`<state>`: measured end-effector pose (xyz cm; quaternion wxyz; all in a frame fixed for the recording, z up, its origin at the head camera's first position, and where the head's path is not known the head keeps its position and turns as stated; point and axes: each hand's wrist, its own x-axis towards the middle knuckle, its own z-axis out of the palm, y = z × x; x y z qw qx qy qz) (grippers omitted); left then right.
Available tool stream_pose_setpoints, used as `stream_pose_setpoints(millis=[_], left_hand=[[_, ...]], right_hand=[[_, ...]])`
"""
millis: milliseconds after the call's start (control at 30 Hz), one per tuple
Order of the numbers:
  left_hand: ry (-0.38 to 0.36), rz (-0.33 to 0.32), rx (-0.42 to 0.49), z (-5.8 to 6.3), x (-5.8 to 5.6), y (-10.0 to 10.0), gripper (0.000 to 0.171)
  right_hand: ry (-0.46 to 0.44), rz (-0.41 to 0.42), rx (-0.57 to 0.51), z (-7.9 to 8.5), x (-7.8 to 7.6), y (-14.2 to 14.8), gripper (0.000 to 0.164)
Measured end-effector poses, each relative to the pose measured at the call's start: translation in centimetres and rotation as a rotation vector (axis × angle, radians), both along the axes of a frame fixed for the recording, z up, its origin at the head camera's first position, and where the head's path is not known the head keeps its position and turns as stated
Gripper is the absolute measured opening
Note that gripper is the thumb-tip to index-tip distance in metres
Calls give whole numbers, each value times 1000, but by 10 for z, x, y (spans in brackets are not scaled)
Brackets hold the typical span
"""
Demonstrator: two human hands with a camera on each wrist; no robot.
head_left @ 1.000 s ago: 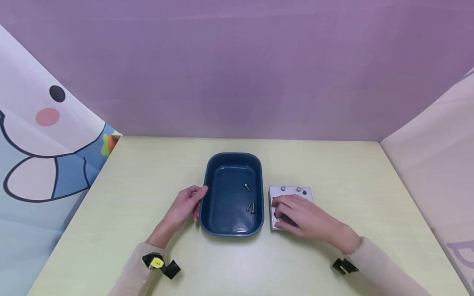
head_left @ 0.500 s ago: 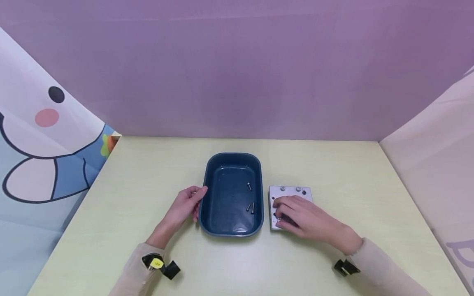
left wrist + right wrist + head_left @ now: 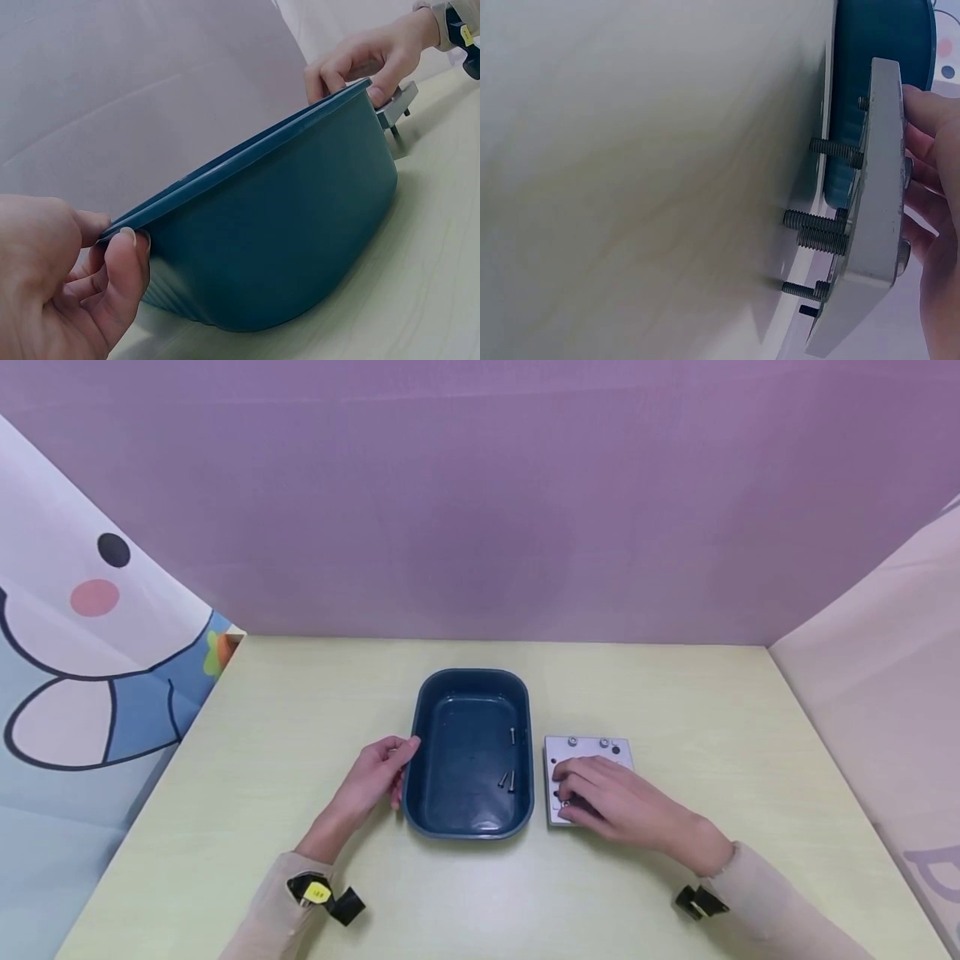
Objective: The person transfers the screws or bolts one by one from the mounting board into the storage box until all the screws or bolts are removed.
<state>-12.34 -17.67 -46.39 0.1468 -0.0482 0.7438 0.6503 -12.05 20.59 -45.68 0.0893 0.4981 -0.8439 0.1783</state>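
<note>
My left hand (image 3: 372,779) pinches the left rim of a dark blue plastic tray (image 3: 471,837), thumb on top and fingers below, as the left wrist view (image 3: 112,277) shows. Inside the tray lie several metal screws (image 3: 512,782). To its right is a grey metal plate (image 3: 588,748) with screw heads and holes on top. My right hand (image 3: 611,797) is bent over the plate's near left part, thumb and forefinger around a screw head (image 3: 566,804). Threaded screw ends (image 3: 821,221) stick out under the plate in the right wrist view. The palm hides much of the plate.
Everything stands on a pale wooden table (image 3: 300,693). A purple cloth backdrop (image 3: 480,510) rises behind it, with a cartoon-printed cloth (image 3: 90,677) on the left and a pale cloth (image 3: 877,693) on the right. Each wrist carries a small black camera mount (image 3: 326,897).
The farthest screw in the tray has rolled right, toward the tray's right wall, and turned more upright in view. Both hands stay almost where they were.
</note>
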Motion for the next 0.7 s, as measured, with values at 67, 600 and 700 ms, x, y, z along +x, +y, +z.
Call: stream_pose_setpoints(millis=[67,600,700], left_hand=[[4,-3,1,1,0,0,46],[-10,1,11,3,1,0,44],[-9,0,16,2,1,0,45]], right_hand=[[-3,2,0,1,0,0,18],[-10,5,-2,7,2,-1,17],[1,13,-9,7,1,-1,17]])
